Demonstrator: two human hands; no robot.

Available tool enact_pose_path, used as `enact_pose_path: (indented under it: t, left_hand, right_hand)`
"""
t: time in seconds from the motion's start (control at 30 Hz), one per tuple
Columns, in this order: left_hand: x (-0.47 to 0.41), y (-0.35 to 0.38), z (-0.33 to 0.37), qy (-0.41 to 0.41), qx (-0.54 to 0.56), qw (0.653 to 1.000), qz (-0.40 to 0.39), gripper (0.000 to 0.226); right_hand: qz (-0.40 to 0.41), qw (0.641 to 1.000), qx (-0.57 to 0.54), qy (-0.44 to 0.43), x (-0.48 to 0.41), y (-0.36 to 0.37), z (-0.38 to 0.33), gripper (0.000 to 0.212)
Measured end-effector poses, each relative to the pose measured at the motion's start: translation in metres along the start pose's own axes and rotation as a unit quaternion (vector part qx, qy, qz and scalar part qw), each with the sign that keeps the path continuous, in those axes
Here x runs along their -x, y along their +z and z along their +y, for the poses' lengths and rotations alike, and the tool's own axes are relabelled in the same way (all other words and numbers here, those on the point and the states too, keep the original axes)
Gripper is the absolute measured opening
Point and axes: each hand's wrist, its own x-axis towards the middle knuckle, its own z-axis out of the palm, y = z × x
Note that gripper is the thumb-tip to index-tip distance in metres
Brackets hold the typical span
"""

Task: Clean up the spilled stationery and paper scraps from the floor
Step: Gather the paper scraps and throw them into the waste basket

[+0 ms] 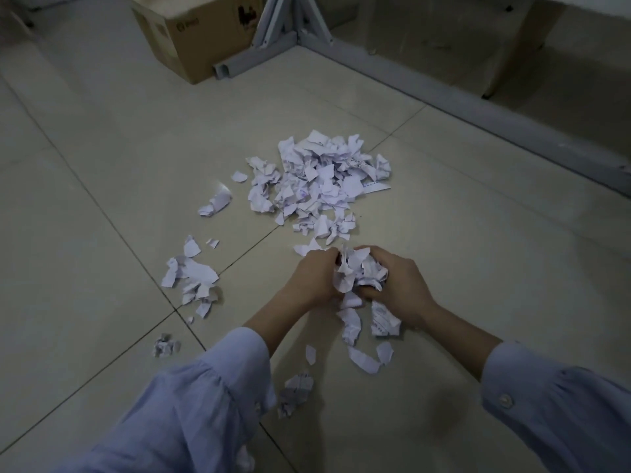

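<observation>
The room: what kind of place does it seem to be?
Probably an office or storeroom: a tiled floor, the grey metal base of a desk, and a cardboard box standing beside it.

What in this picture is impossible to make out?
Head view:
- Writing on the paper scraps: too small and dim.
- Inside of the bunch between left hand and right hand: hidden by fingers.
- Cardboard box: top cut off by the frame edge.
- Any stationery: none identifiable.
</observation>
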Motion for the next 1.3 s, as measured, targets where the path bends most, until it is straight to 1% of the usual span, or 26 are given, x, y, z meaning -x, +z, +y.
enact_pose_path:
  t: [0.13,0.23,0.33,0.43,0.53,0.67,0.73,0.8,0.87,1.03,1.07,1.1,1.2,1.3]
  left_hand:
    - [0.002,-0.008,0.021,0.019,0.013,1.000,0.009,0.037]
    - [0.000,-0.016,0.040,0.046,0.009,0.999,0.013,0.034]
    - [-0.003,-0.029,0.062,0.072,0.004,0.997,0.011,0.044]
    - [-0.008,-0.044,0.095,0.103,-0.012,0.994,0.023,0.046]
    - [-0.013,-0.057,0.143,0.155,-0.021,0.987,0.047,0.046]
    - [-0.016,-0.075,0.211,0.221,-0.033,0.972,0.076,0.048]
    - [-0.016,-0.082,0.246,0.256,-0.038,0.962,0.083,0.040]
    - [-0.013,-0.087,0.284,0.299,-0.038,0.950,0.080,0.027]
    - [-0.006,-0.091,0.323,0.338,-0.046,0.936,0.084,0.022]
    - [0.012,-0.086,0.403,0.404,-0.003,0.912,0.065,0.029]
    - [0.014,-0.082,0.418,0.416,0.011,0.907,0.059,0.027]
    - [0.019,-0.077,0.435,0.433,0.020,0.900,0.053,0.025]
    - [0.032,-0.066,0.477,0.463,0.038,0.884,0.048,0.039]
    - [0.045,-0.044,0.511,0.476,0.047,0.878,0.024,0.042]
  right_hand:
    - [0.034,0.998,-0.041,0.017,0.009,-0.018,-0.008,0.049]
    - [0.057,0.996,-0.058,0.020,0.014,-0.039,-0.017,0.045]
    - [0.074,0.994,-0.068,0.033,0.015,-0.064,-0.024,0.042]
    - [0.103,0.991,-0.068,0.048,0.016,-0.097,-0.032,0.042]
    - [0.152,0.984,-0.060,0.074,0.026,-0.144,-0.038,0.042]
    - [0.201,0.975,-0.047,0.083,0.047,-0.210,-0.049,0.044]
    - [0.221,0.971,-0.037,0.082,0.061,-0.242,-0.058,0.042]
    - [0.257,0.962,-0.047,0.084,0.079,-0.275,-0.065,0.042]
    - [0.288,0.951,-0.050,0.102,0.100,-0.307,-0.069,0.043]
    - [0.336,0.930,-0.072,0.130,0.157,-0.367,-0.080,0.032]
    - [0.350,0.924,-0.074,0.131,0.170,-0.377,-0.081,0.032]
    - [0.366,0.918,-0.074,0.131,0.184,-0.388,-0.081,0.034]
    - [0.402,0.900,-0.080,0.149,0.216,-0.414,-0.075,0.042]
    - [0.419,0.884,-0.099,0.184,0.248,-0.437,-0.058,0.049]
